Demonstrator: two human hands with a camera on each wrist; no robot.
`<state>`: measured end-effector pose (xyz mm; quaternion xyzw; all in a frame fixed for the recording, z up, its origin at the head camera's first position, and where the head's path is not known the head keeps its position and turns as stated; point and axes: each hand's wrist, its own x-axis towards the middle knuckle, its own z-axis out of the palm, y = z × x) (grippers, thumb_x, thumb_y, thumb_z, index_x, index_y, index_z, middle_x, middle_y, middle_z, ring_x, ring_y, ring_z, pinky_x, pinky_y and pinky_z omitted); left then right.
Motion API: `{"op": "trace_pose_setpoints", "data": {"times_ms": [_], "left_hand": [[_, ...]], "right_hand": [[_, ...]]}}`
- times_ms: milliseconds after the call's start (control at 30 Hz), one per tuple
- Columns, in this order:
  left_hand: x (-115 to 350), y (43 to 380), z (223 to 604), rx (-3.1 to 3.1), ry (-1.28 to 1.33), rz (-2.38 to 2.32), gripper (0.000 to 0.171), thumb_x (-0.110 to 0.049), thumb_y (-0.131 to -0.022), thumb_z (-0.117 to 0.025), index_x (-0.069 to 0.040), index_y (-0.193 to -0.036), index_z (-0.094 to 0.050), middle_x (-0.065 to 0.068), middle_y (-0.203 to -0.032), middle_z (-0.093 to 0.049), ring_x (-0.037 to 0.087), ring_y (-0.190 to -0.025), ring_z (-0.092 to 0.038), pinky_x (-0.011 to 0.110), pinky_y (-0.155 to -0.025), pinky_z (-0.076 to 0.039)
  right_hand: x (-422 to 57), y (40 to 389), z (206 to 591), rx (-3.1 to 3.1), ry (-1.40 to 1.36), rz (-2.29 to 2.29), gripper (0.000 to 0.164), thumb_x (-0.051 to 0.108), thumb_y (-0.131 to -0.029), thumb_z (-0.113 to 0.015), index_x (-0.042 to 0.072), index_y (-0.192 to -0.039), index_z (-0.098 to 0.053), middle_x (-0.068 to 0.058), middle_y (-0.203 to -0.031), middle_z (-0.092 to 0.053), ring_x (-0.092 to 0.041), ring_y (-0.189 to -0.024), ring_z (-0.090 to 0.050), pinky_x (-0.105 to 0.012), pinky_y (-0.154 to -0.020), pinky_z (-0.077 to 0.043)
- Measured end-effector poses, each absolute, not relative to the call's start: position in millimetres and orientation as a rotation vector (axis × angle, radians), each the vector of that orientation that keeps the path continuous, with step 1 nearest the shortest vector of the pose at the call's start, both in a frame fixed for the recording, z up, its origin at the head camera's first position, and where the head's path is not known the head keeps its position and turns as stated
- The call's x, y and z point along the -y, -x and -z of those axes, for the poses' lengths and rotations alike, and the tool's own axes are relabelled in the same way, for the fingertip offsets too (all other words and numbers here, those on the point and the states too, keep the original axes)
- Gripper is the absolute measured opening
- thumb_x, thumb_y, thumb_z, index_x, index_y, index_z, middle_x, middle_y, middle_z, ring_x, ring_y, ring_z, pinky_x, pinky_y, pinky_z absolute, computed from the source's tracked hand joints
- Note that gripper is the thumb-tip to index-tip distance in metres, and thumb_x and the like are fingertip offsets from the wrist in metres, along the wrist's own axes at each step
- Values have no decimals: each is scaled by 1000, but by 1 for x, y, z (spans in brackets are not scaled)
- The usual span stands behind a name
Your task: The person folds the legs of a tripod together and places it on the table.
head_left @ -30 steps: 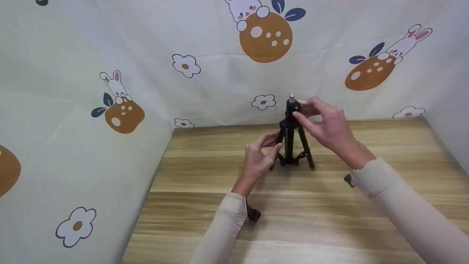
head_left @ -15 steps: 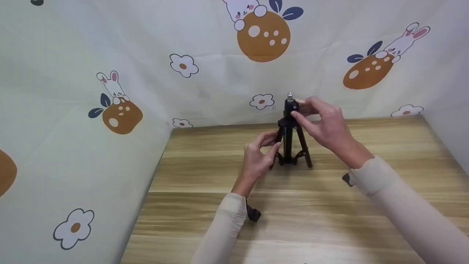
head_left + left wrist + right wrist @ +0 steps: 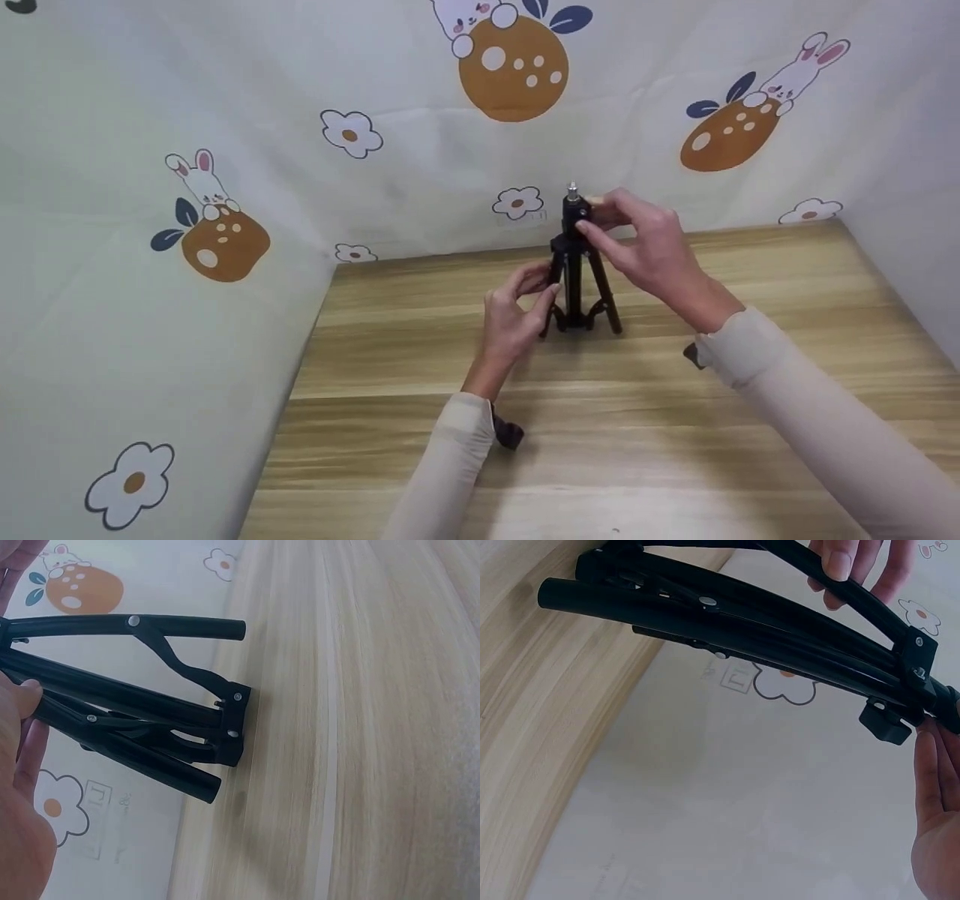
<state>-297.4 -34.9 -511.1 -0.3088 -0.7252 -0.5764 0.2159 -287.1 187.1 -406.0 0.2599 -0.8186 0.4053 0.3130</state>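
A small black tripod (image 3: 573,289) is upright near the back of the table, with a silver screw (image 3: 573,190) at its top. My left hand (image 3: 514,315) pinches one of its legs between thumb and fingers. Higher up, my right hand (image 3: 652,244) grips the tripod's neck just under the screw. In the left wrist view the legs (image 3: 169,780) are spread slightly, joined by braces to a lower bracket (image 3: 236,724). Whether the feet touch the table I cannot tell. A black knob (image 3: 885,722) sticks out near the collar in the right wrist view.
The wood-grain table (image 3: 600,465) meets a pale cloth backdrop (image 3: 420,172) printed with rabbits, oranges and flowers, close behind the tripod. More of this cloth rises along the left side. Dark wrist-worn pieces (image 3: 508,433) show below the sleeves.
The head view has shifted, so the whole scene sits further left and turned slightly. Both hands keep the same holds on the tripod.
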Motion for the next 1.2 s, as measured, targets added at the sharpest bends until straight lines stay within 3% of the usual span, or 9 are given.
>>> {"op": "trace_pose_setpoints", "data": {"times_ms": [400,967,1200], "left_hand": [[41,298,509,2001,824,1644,31,1,-96,-80,-1,-126,-72,15,-123,-81,22,-107,-82,29,-93,-68],[30,295,511,2006,832,1627,31,0,-96,-80,-1,-126,-72,13,-120,-82,17,-107,-81,28,-92,-68],[28,296,511,1980,841,1625,28,0,-96,-80,-2,-124,-72,14,-118,-82,20,-104,-82,28,-91,-68]], "right_hand": [[-180,293,405,2169,-704,-1093,24,25,-103,-77,5,-116,-71,-6,-113,-84,-18,-96,-82,-33,-92,-68],[-189,286,408,2173,-670,-1096,25,24,-102,-79,5,-118,-72,-5,-113,-84,-18,-96,-83,-32,-90,-68],[-189,287,409,2155,-664,-1086,25,21,-100,-81,5,-117,-74,-5,-111,-84,-20,-95,-83,-20,-89,-65]]}}
